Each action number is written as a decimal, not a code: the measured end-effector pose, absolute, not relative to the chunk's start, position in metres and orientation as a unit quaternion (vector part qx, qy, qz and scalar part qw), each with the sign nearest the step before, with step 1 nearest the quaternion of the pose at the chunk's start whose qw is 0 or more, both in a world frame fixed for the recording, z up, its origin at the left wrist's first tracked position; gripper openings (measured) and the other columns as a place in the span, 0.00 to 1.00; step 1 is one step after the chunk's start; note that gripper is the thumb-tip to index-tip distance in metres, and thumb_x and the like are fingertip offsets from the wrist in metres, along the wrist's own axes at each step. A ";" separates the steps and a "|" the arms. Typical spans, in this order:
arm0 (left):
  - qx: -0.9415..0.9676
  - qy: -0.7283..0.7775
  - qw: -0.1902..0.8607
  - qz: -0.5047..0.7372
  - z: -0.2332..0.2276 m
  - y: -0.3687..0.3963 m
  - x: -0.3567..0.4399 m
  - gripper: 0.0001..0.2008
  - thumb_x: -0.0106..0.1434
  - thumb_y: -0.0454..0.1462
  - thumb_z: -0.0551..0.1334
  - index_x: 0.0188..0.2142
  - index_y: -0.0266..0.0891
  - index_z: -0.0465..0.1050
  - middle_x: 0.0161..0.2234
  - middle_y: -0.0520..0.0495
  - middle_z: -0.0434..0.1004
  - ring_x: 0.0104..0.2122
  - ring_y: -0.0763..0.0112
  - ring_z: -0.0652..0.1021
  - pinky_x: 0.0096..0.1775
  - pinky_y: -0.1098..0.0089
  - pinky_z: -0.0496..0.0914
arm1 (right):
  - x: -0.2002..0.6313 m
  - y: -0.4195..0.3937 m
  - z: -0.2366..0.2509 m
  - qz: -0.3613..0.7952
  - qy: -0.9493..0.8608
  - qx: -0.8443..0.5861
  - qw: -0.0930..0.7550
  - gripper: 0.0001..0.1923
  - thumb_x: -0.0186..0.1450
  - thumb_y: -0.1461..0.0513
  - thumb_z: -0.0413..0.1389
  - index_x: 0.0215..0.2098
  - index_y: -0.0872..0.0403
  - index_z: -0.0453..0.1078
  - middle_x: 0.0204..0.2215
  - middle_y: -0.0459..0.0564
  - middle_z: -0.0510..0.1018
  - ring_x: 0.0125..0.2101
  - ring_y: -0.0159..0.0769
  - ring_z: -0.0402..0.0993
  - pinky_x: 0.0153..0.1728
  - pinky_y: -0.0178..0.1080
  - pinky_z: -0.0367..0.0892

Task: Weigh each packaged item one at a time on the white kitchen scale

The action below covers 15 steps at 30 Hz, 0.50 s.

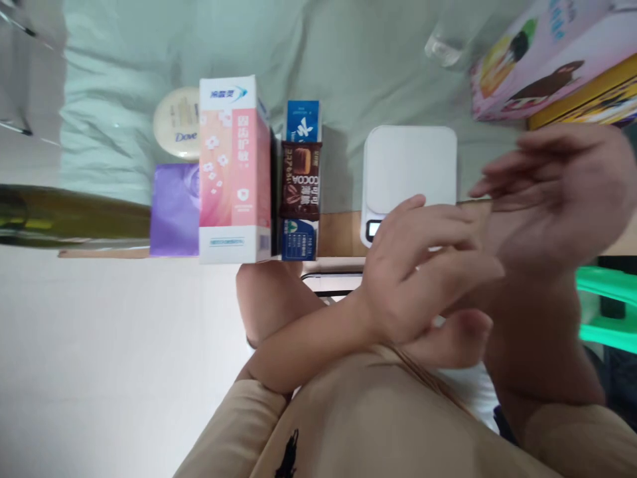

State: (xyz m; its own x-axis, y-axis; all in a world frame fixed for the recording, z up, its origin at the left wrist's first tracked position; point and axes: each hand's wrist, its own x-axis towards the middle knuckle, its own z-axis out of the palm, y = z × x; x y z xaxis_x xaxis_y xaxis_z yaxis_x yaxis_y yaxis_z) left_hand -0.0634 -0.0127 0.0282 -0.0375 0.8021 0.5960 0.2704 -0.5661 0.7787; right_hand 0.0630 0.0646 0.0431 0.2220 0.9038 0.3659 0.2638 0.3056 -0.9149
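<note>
Only the head view here, and it comes out sideways, so bear with me. Both hands are empty. The left hand [428,265] reaches across in front of the white scale [408,166] with its fingers [448,219] loosely spread and slightly curled; it hides the scale's near corner, and I can't tell if it's actually touching. The right hand [557,192] is blurry, palm open and fingers stretched out side by side, up in the air just past the scale. Progress-wise, I'd say it's barely started: the scale's plate has nothing on it, its little display [373,229] is too dark to read, and the packs look untouched in a tidy row on the bench [343,232]. Readable stuff: "Dove" on the round cream lid [176,123] and "COCOA" on the brown snack pack [301,179], which sits against a blue box [301,119]. The tall pink-and-white box [233,169] has Chinese print I can't make out, and there's a plain purple pack [174,209] next to it. Off in the corner there's a pink box [537,60] with an ice cream bar picture, its lettering too blurred to read.
</note>
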 end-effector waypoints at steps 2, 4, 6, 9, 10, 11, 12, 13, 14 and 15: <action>0.637 0.378 0.187 0.646 0.032 0.000 -0.064 0.18 0.77 0.52 0.46 0.45 0.50 0.71 0.42 0.49 0.78 0.50 0.62 0.83 0.66 0.48 0.74 | 0.108 0.076 0.030 0.186 -0.500 -0.477 0.698 0.22 0.69 0.46 0.46 0.37 0.49 0.75 0.27 0.48 0.71 0.24 0.32 0.69 0.24 0.40 0.62; 0.642 0.354 0.206 0.648 0.032 0.010 -0.059 0.14 0.76 0.49 0.50 0.46 0.47 0.69 0.41 0.49 0.78 0.45 0.64 0.82 0.58 0.52 0.79 | 0.158 0.092 0.011 0.089 -0.446 -0.513 0.728 0.15 0.67 0.54 0.44 0.34 0.51 0.68 0.26 0.47 0.64 0.25 0.32 0.65 0.27 0.41 0.59; 0.650 0.331 0.247 0.638 0.028 0.013 -0.048 0.12 0.75 0.47 0.52 0.47 0.45 0.69 0.41 0.46 0.77 0.45 0.62 0.81 0.54 0.54 0.80 | 0.204 0.108 -0.007 -0.011 -0.422 -0.613 0.668 0.07 0.63 0.64 0.43 0.33 0.51 0.62 0.30 0.47 0.65 0.32 0.35 0.69 0.37 0.47 0.67; 0.659 0.298 0.297 0.623 0.016 0.009 -0.024 0.12 0.75 0.45 0.53 0.48 0.42 0.70 0.41 0.44 0.76 0.45 0.62 0.80 0.50 0.57 0.80 | 0.246 0.125 -0.027 -0.055 -0.430 -0.701 0.567 0.12 0.56 0.71 0.49 0.35 0.50 0.60 0.36 0.47 0.66 0.43 0.38 0.70 0.55 0.53 0.69; 0.662 0.292 0.312 0.616 0.012 0.006 -0.017 0.12 0.75 0.45 0.54 0.48 0.41 0.70 0.41 0.44 0.75 0.44 0.62 0.79 0.49 0.58 0.79 | 0.251 0.128 -0.030 -0.052 -0.446 -0.712 0.539 0.16 0.53 0.73 0.52 0.37 0.51 0.63 0.39 0.48 0.68 0.47 0.40 0.70 0.60 0.52 0.67; 0.666 0.288 0.327 0.605 0.009 0.002 -0.010 0.13 0.75 0.46 0.54 0.48 0.40 0.70 0.42 0.44 0.75 0.44 0.63 0.79 0.48 0.59 0.79 | 0.251 0.128 -0.032 -0.043 -0.468 -0.721 0.509 0.22 0.50 0.75 0.55 0.42 0.52 0.65 0.44 0.50 0.70 0.52 0.42 0.69 0.64 0.52 0.65; 0.671 0.285 0.341 0.594 0.006 -0.001 -0.003 0.13 0.75 0.46 0.54 0.48 0.40 0.70 0.42 0.43 0.75 0.44 0.63 0.79 0.47 0.59 0.78 | 0.249 0.126 -0.031 -0.030 -0.492 -0.731 0.471 0.28 0.49 0.76 0.59 0.47 0.53 0.67 0.50 0.53 0.71 0.58 0.44 0.68 0.68 0.51 0.63; 0.677 0.283 0.351 0.582 0.003 -0.003 0.002 0.13 0.76 0.46 0.54 0.48 0.40 0.69 0.43 0.42 0.75 0.45 0.62 0.79 0.48 0.59 0.78 | 0.244 0.124 -0.030 -0.013 -0.511 -0.743 0.432 0.33 0.49 0.75 0.62 0.53 0.54 0.67 0.55 0.56 0.71 0.62 0.46 0.65 0.70 0.52 0.60; 0.683 0.281 0.357 0.571 0.001 -0.005 0.006 0.14 0.76 0.46 0.54 0.49 0.40 0.69 0.43 0.42 0.75 0.46 0.62 0.79 0.48 0.59 0.77 | 0.238 0.120 -0.026 0.008 -0.523 -0.754 0.398 0.37 0.50 0.73 0.65 0.57 0.55 0.66 0.60 0.59 0.69 0.66 0.48 0.63 0.71 0.53 0.59; 0.689 0.281 0.361 0.562 -0.001 -0.007 0.010 0.14 0.76 0.46 0.54 0.49 0.40 0.69 0.44 0.41 0.76 0.46 0.61 0.79 0.49 0.58 0.77 | 0.231 0.117 -0.022 0.029 -0.525 -0.765 0.372 0.39 0.52 0.70 0.68 0.61 0.55 0.64 0.63 0.61 0.67 0.67 0.50 0.61 0.71 0.55 0.59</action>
State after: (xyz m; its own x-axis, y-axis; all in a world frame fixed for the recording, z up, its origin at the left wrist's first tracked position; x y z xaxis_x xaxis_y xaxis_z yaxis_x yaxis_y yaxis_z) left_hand 0.0101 -0.0070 -0.0008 0.2092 0.7934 0.5717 -0.0185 -0.5813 0.8135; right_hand 0.2315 0.1170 -0.0224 0.4468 0.8246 0.3469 0.7822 -0.1718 -0.5989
